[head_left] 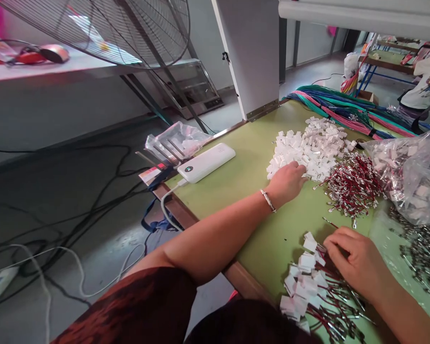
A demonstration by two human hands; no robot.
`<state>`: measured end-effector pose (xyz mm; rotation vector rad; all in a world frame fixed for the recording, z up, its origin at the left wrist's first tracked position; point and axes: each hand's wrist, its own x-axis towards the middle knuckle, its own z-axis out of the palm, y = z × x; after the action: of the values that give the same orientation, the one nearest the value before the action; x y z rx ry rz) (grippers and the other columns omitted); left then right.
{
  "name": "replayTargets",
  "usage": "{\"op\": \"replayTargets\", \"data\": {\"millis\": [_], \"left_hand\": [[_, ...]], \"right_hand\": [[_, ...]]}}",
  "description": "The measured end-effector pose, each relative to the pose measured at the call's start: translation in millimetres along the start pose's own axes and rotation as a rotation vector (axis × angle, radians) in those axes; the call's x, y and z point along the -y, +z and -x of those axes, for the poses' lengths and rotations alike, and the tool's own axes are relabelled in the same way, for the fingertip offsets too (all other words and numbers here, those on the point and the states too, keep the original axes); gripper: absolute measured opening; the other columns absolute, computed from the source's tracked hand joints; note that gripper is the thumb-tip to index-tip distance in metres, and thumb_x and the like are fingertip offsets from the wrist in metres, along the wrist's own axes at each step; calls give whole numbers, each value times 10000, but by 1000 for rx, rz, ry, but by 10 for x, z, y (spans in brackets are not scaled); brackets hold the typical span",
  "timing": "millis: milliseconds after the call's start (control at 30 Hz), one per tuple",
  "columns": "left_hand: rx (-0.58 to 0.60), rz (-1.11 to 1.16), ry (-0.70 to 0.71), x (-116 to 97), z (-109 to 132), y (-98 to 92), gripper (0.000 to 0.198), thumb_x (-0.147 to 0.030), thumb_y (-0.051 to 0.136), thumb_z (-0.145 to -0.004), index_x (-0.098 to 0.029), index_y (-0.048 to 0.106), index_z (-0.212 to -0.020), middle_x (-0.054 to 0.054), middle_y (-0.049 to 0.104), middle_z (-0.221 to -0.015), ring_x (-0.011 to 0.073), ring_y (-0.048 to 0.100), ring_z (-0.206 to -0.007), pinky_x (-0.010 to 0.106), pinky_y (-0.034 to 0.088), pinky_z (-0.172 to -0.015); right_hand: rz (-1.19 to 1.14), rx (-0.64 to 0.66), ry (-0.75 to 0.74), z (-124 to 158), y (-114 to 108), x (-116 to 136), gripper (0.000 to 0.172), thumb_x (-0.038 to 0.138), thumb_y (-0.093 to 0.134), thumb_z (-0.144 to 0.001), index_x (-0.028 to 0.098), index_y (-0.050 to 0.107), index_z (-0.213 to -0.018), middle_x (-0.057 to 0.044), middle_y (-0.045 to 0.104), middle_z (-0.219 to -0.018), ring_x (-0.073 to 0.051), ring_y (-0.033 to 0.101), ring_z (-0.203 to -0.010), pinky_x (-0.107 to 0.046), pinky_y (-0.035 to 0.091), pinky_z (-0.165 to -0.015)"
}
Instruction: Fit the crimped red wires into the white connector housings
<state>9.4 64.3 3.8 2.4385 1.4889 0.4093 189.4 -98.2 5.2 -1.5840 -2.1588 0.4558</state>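
Observation:
At the near edge of a pile of white plastic connector housings (310, 145), my left hand (287, 182) has its fingers curled together. What lies between its fingertips, if anything, I cannot make out. My right hand (356, 258) is pinched on a short dark-red wire (330, 222), whose thin metal end sticks out to the upper left. Below that hand lies a heap of white housings with short red wires attached (304, 286). A pile of loose short red wires with metal terminals (354, 186) sits between the hands and a clear plastic bag.
The clear bag (415, 172) holds white pieces, with dark metal-ended wires (423, 253) near it. Long bundled cables (354, 112) lie at the back. A white power bank (206, 162) with a cable rests by the table's left edge. A large fan (129, 28) stands beyond.

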Motion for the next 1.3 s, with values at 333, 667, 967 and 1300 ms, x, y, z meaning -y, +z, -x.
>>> {"op": "replayTargets", "data": {"millis": [333,667,967,1300], "left_hand": [[150,20,47,5,50,64,213,-230,580,-872,-161,674,-1051,96,602,-1016,211,615,-866,317,479,-770],[290,687,120,-81,110,114,301,-155,615,-775,-167,700,-1063,23,656,-793,122,588,-675,274,501,-685],[664,1512,-295,-214,236,149,105,-190,705,-801,-135,707,-890,15,682,-687,69,625,-586,217,515,-644],[696,1478,-126,-247,260,123,107,-146,668,-814,-144,687,-919,3,687,-699,72,633,-591,215,522,-629]], "right_hand": [[446,-30,169,-54,139,-263,178,229,438,-921,202,566,-800,-68,634,-858,-187,595,-650,-293,356,-530],[-46,-228,213,-58,-40,-196,164,323,494,-885,210,600,-831,0,658,-672,-147,574,-571,-254,430,-563],[-155,-223,230,-47,-62,-7,248,361,497,-892,211,609,-728,26,565,-567,-120,483,-513,-233,385,-522],[-582,41,502,-64,-99,2,323,448,490,-862,202,517,-654,65,336,-529,-98,299,-487,-224,257,-454]]}}
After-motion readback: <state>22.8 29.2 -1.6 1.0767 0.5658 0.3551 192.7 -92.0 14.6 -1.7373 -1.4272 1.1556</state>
